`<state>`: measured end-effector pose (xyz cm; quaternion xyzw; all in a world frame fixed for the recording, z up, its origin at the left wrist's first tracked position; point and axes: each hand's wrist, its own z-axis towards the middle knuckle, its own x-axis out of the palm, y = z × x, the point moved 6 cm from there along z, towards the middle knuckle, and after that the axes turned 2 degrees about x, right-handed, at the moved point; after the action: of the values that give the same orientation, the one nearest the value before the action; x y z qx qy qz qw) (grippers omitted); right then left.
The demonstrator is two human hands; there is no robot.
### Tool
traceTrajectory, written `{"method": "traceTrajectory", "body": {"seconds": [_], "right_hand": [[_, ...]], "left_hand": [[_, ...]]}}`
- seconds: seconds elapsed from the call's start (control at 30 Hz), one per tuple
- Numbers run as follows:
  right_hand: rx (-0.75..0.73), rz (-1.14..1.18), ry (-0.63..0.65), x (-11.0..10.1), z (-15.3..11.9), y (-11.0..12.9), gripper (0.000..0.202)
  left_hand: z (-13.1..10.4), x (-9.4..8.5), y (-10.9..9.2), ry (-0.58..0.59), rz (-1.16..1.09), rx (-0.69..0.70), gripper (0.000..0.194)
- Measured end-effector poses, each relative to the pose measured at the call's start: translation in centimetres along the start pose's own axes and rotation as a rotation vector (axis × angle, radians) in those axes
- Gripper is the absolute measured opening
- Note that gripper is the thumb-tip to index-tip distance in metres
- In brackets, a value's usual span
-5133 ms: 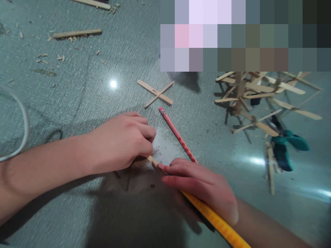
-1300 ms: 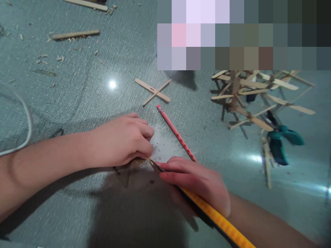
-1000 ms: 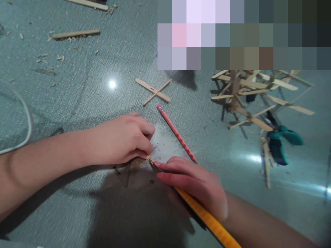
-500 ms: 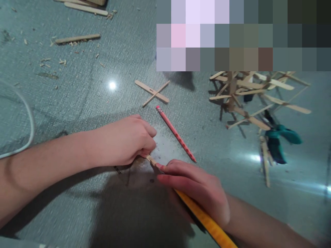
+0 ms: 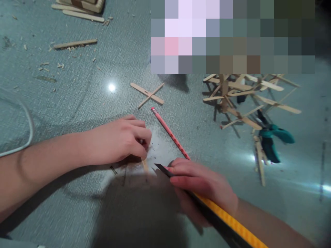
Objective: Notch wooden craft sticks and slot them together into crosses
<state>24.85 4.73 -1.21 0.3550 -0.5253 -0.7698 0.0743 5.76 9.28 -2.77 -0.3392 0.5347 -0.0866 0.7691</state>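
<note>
My left hand [image 5: 126, 139] is closed near the middle, its fingertips pinching a short wooden stick [image 5: 145, 165] whose end pokes out below them, slightly blurred. My right hand [image 5: 204, 186] grips a yellow and black utility knife [image 5: 230, 220]. The dark blade points up and left, a small gap away from the stick. Just above my right hand lies a pink pencil [image 5: 170, 133], its lower tip hidden behind the fingers. Beyond the pencil, a thin stick rests across a popsicle stick [image 5: 156, 99] that has a small slot in it.
A frame of joined popsicle sticks [image 5: 239, 113] stands at right, beside green-handled pliers [image 5: 271, 144] and a stick piece [image 5: 260, 163]. Shavings and a stick [image 5: 74, 44] lie upper left, below a basket [image 5: 100, 7]. A white cable [image 5: 31, 124] curves at left. Pixelation covers the upper right.
The knife has drawn back to the right, off the stick, and its blade now shows. My left fingers have shifted, and the stick's end points more downward. The whole view has shifted slightly.
</note>
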Motion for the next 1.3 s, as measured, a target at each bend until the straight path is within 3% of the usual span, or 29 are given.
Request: {"method": "traceTrajectory", "body": {"seconds": [0.1,0.2,0.33,0.43,0.6,0.73,0.97,1.3], "right_hand": [[-0.056,0.005,-0.094,-0.5,0.0,0.3,0.041],[-0.03,0.047,-0.17,-0.6,-0.3,-0.1,0.037],[-0.01,0.086,-0.244,-0.8,-1.0,-0.8,0.034],[-0.007,0.068,-0.289,-1.1,-1.3,-1.2,0.032],[0.027,0.022,-0.336,-1.6,-1.6,-1.4,0.029],[0.026,-0.024,-0.315,-1.5,-1.3,-1.3,0.028],[-0.042,-0.038,-0.087,0.0,0.5,-0.5,0.036],[-0.022,-0.074,-0.061,0.7,-0.2,-1.0,0.031]], "left_hand": [[-0.2,-0.3,-0.9,-0.107,0.153,0.02,0.023],[-0.4,-0.3,-2.1,-0.224,0.398,-0.105,0.027],[-0.1,1.4,-3.9,-0.111,0.508,-0.195,0.026],[0.1,2.0,-4.3,-0.071,0.448,-0.193,0.026],[0.0,1.7,-3.2,-0.073,0.193,-0.128,0.019],[-0.1,0.9,-2.3,-0.067,0.118,-0.099,0.025],[-0.1,0.0,-1.1,-0.103,0.088,-0.093,0.025],[0.0,-0.2,-1.0,-0.045,0.085,-0.022,0.03]]}}
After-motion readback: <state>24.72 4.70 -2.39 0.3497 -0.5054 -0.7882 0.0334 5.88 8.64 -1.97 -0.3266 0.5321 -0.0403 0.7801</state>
